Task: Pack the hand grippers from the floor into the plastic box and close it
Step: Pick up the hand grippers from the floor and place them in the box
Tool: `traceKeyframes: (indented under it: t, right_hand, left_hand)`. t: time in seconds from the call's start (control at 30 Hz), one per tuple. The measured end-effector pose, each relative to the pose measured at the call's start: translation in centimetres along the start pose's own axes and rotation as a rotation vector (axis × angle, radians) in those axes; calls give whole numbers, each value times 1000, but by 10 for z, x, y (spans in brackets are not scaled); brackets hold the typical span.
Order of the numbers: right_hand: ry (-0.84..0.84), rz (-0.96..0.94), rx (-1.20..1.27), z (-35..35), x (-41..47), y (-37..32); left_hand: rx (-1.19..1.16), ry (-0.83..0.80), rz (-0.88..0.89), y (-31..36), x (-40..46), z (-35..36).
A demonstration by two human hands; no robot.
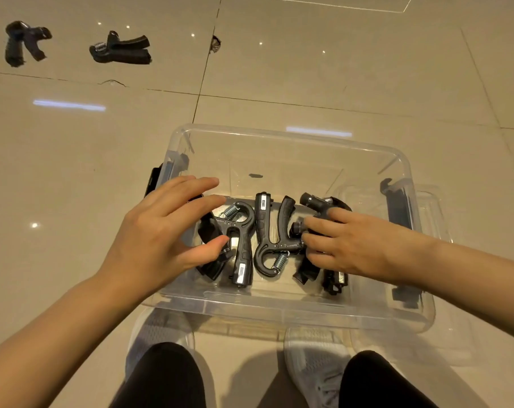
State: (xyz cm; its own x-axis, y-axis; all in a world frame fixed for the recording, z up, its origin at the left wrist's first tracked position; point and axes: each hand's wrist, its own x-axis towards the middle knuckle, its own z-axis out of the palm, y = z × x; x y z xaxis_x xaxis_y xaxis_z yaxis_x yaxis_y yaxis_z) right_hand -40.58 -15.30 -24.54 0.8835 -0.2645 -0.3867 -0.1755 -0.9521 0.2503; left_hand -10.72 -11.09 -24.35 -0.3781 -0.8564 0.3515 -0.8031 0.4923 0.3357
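I'm looking straight down into the clear plastic box [291, 312], lid off, sitting on the tiled floor [308, 69] just ahead of a pair of pale shoes [314, 360].

Inside the box, along its near wall, black hand grippers lie side by side. One gripper [240, 245] lies with its spring toward the far wall of the box and its counter window toward the near wall. Just right of it a second gripper [274, 231] lies the other way round, spring nearer the near wall. Further right in the box a third gripper [323, 207] is mostly under the right hand. At the left end of the box a fourth gripper [210, 251] shows only in part beneath the left hand.

The left hand [161, 234] sits over the left end of the box, fingers spread and nearly straight, thumb tip down by the fourth gripper; I see it gripping nothing. The right hand [347, 242] is lower in the box, fingers laid forward and fairly straight on the third gripper, fingertips touching its knob end beside the second one. I read that as pressing rather than a curled grip.

Well beyond the box's far left corner, two more grippers are on the floor: one [120, 50] with its spring showing, another [24, 42] further left.

A clear lid [438, 207] appears to lie at the box's right side.
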Motion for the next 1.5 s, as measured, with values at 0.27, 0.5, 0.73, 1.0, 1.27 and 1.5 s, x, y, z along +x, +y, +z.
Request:
traceKeyframes:
  t: [0.27, 0.5, 0.73, 1.0, 1.27, 1.5]
  right_hand:
    - [-115, 35, 294, 18, 15, -23]
    - [-236, 186, 515, 23, 23, -20]
    - [-225, 111, 348, 21, 34, -26]
    - [-217, 121, 373, 23, 36, -30]
    - [-264, 143, 351, 27, 38, -32]
    - [55, 439, 710, 9, 19, -13]
  left_hand:
    - [-21, 3, 5, -1, 1, 1]
    - [-27, 3, 9, -1, 1, 0]
    - [-17, -18, 16, 0, 1, 0]
    - [-19, -20, 13, 0, 2, -1]
    - [-27, -17, 6, 0, 2, -1]
    - [-83, 13, -58, 2, 3, -3]
